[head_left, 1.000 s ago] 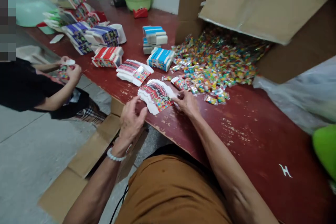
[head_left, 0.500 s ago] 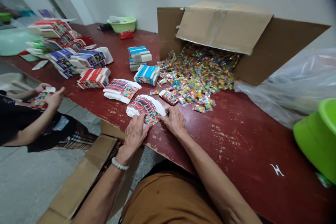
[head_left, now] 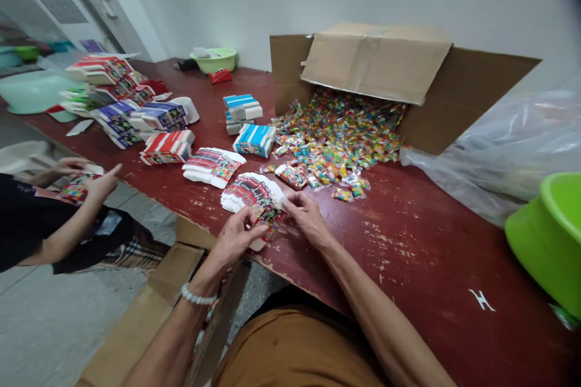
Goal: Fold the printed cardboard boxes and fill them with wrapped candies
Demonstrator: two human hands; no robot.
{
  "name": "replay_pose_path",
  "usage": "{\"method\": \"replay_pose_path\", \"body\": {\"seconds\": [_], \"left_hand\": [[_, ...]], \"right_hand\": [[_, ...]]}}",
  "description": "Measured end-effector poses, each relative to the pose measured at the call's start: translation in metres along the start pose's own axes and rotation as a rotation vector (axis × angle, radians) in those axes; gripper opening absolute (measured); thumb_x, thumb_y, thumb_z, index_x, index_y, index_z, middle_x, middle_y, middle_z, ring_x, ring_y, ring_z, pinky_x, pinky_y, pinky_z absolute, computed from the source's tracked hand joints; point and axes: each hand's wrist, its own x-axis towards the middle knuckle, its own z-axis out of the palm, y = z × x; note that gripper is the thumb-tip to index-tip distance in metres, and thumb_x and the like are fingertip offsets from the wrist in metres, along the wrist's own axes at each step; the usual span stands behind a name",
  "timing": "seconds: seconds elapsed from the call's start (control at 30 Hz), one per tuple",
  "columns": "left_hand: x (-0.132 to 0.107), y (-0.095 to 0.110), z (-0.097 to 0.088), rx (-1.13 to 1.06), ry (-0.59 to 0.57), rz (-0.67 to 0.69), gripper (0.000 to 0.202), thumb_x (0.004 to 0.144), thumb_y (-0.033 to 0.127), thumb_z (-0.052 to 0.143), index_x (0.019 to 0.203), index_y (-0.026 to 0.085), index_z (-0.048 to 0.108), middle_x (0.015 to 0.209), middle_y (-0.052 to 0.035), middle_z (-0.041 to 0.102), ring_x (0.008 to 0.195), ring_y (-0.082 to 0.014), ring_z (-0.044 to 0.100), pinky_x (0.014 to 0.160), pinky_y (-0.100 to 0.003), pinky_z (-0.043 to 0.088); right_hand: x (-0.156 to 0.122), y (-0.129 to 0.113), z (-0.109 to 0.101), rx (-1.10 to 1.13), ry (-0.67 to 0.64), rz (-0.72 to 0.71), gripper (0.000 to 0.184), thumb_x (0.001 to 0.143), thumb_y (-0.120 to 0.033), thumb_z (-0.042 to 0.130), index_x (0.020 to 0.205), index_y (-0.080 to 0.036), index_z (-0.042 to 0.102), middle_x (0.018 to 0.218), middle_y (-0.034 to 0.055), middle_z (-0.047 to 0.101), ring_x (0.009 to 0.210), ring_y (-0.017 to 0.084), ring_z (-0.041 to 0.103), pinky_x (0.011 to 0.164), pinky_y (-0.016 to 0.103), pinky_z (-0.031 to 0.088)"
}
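Observation:
A flat printed candy box with white end flaps is between my hands near the table's front edge. My left hand pinches its left side, thumb and forefinger curled in. At its right flap, my right hand has its fingers closed on the edge. Right behind it lies a fanned stack of the same flat boxes. Another fanned stack lies farther left. A filled-looking box rests beside small clear candy packets spilling over the table.
An open carton on its side holds a heap of candy packets. Blue boxes, red boxes and purple boxes stand at left. A green tub is at right. A co-worker's hands hold a box. A carton stands below the table edge.
My hands have lifted the front box slightly off the fanned stack, and my left fingers have shifted to its edge. The camera view has tilted slightly upward.

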Motion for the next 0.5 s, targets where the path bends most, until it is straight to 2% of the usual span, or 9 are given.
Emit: {"method": "replay_pose_path", "body": {"seconds": [0.07, 0.17, 0.23, 0.3, 0.4, 0.5], "left_hand": [[-0.016, 0.009, 0.001, -0.142, -0.143, -0.009, 0.032, 0.067, 0.040, 0.080, 0.081, 0.021, 0.059, 0.073, 0.0013, 0.063, 0.073, -0.0195, 0.062, 0.066, -0.028, 0.046], [-0.040, 0.023, 0.008, -0.476, -0.537, -0.120, 0.049, 0.068, 0.044, 0.083, 0.106, 0.017, 0.067, 0.097, -0.0096, 0.075, 0.090, -0.0259, 0.070, 0.082, -0.037, 0.052], [-0.051, 0.029, 0.015, -0.702, -0.711, -0.185, 0.051, 0.068, 0.050, 0.083, 0.102, 0.014, 0.070, 0.091, -0.0124, 0.076, 0.083, -0.0267, 0.072, 0.081, -0.038, 0.054], [-0.056, 0.032, 0.022, -0.792, -0.713, -0.184, 0.048, 0.067, 0.051, 0.084, 0.094, 0.013, 0.072, 0.080, -0.0107, 0.075, 0.071, -0.0236, 0.072, 0.072, -0.034, 0.055], [-0.057, 0.032, 0.028, -0.788, -0.584, -0.181, 0.043, 0.062, 0.044, 0.089, 0.087, 0.014, 0.073, 0.072, -0.0071, 0.074, 0.060, -0.0187, 0.070, 0.060, -0.027, 0.054], [-0.055, 0.031, 0.027, -0.769, -0.500, -0.204, 0.036, 0.063, 0.041, 0.090, 0.081, 0.016, 0.070, 0.064, -0.0025, 0.071, 0.051, -0.0158, 0.067, 0.050, -0.024, 0.052]], "right_hand": [[-0.008, -0.012, -0.009, 0.129, -0.105, -0.038, 0.031, 0.086, -0.051, 0.061, 0.087, -0.020, 0.059, 0.078, -0.0011, 0.063, 0.070, 0.014, 0.059, 0.067, 0.027, 0.050], [-0.022, -0.034, -0.021, 0.365, -0.340, -0.104, 0.032, 0.080, -0.048, 0.073, 0.084, -0.019, 0.060, 0.076, -0.0027, 0.061, 0.067, 0.012, 0.056, 0.066, 0.024, 0.047], [-0.029, -0.048, -0.025, 0.399, -0.430, -0.112, 0.031, 0.079, -0.046, 0.076, 0.083, -0.019, 0.061, 0.074, -0.0036, 0.060, 0.064, 0.010, 0.053, 0.064, 0.024, 0.044], [-0.035, -0.057, -0.026, 0.400, -0.446, -0.106, 0.030, 0.079, -0.045, 0.076, 0.084, -0.019, 0.061, 0.074, -0.0039, 0.059, 0.064, 0.010, 0.053, 0.063, 0.023, 0.044], [-0.041, -0.060, -0.024, 0.427, -0.426, -0.091, 0.028, 0.083, -0.044, 0.074, 0.093, -0.020, 0.063, 0.081, -0.0026, 0.063, 0.068, 0.011, 0.056, 0.065, 0.023, 0.046], [-0.049, -0.054, -0.022, 0.501, -0.435, -0.084, 0.033, 0.086, -0.042, 0.071, 0.110, -0.022, 0.060, 0.092, -0.0009, 0.066, 0.074, 0.012, 0.060, 0.067, 0.024, 0.048]]}}
